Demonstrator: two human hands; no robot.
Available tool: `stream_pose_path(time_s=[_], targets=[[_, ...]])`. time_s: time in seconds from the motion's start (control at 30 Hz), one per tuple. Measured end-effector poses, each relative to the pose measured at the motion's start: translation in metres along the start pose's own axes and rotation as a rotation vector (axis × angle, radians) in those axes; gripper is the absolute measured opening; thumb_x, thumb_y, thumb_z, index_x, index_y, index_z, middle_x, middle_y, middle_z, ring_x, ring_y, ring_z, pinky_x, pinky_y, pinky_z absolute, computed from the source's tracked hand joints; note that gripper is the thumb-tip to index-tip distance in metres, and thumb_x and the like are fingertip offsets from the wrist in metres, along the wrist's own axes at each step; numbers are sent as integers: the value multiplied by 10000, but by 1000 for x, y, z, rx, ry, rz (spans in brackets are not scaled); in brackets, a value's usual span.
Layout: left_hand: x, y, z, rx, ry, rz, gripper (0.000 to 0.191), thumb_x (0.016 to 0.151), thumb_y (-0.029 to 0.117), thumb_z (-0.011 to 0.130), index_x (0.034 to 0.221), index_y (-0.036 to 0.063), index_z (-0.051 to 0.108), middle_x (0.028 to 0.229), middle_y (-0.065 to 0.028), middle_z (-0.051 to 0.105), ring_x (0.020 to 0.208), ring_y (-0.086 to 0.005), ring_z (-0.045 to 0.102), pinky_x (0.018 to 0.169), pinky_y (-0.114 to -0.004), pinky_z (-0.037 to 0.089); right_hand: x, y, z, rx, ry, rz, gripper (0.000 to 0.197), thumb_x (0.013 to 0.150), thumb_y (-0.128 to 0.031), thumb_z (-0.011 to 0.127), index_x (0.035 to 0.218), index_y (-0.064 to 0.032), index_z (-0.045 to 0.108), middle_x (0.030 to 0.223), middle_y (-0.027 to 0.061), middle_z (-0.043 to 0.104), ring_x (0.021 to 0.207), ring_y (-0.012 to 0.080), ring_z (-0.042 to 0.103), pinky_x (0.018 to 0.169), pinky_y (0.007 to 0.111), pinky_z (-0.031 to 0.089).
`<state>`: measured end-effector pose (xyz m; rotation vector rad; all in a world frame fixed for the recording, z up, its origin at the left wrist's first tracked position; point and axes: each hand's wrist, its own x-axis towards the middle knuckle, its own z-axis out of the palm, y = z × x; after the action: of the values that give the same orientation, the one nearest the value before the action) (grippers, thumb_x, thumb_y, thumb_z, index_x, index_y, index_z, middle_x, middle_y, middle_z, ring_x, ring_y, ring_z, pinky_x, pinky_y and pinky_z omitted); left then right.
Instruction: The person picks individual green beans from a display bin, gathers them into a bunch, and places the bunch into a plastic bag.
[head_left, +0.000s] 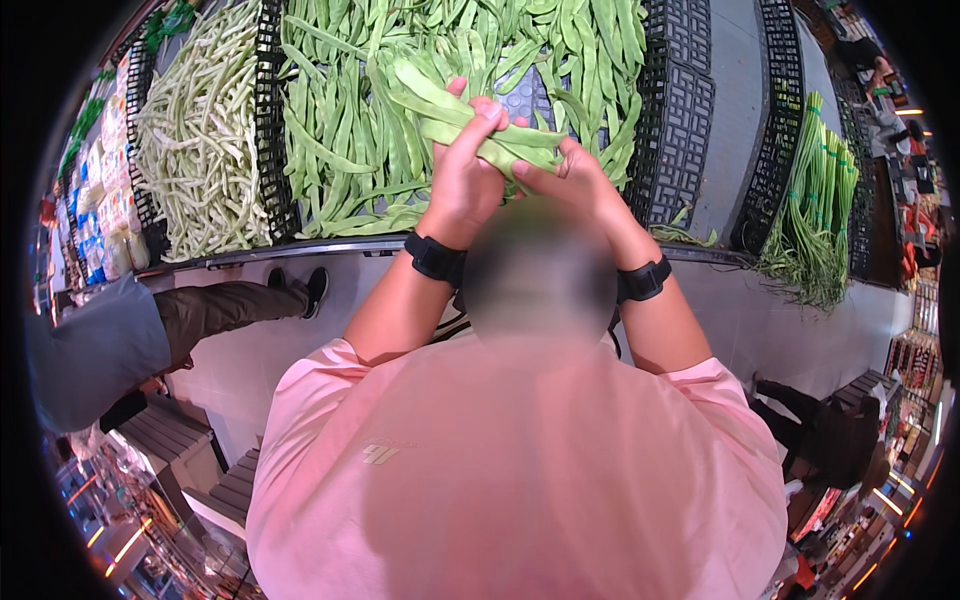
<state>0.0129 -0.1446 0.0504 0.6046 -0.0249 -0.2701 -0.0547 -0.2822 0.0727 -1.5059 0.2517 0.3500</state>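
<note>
Above a display of flat green beans, my two hands share a small handful of the same flat pods. My left hand is wrapped around the middle of the handful, thumb across the top. At the right ends of the pods, my right hand pinches them between thumb and fingers. Part of the right hand's grip is covered by a blurred round patch. A gap among the displayed beans shows the grey-blue display base just beyond my hands. Each wrist wears a black strap.
Pale, thin beans fill the section to the left, behind a black plastic lattice divider. Black crate panels stand on the right, with tied green stalks farther over. The stand's front edge runs below my wrists. A person stands at left.
</note>
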Motion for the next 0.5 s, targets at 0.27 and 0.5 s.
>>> stream_pose_path(time_s=[0.27,0.5], targets=[[8,30,-9,-10,-97,-97,271,1072,292,407,1266,103,400,901,-26,482,725,-141,477,730,-362,468,-8,-12,29,-204,53,29,346,940,-244,697,1167,-2,603,791,46,677,518,99,575,490,238,461],[-7,62,-4,567,-392,-196,510,1034,219,488,1458,52,259,889,-64,575,609,-122,539,554,-277,476,-30,-32,12,-486,473,-257,362,928,-331,691,795,5,664,631,5,620,573,44,551,524,220,427]])
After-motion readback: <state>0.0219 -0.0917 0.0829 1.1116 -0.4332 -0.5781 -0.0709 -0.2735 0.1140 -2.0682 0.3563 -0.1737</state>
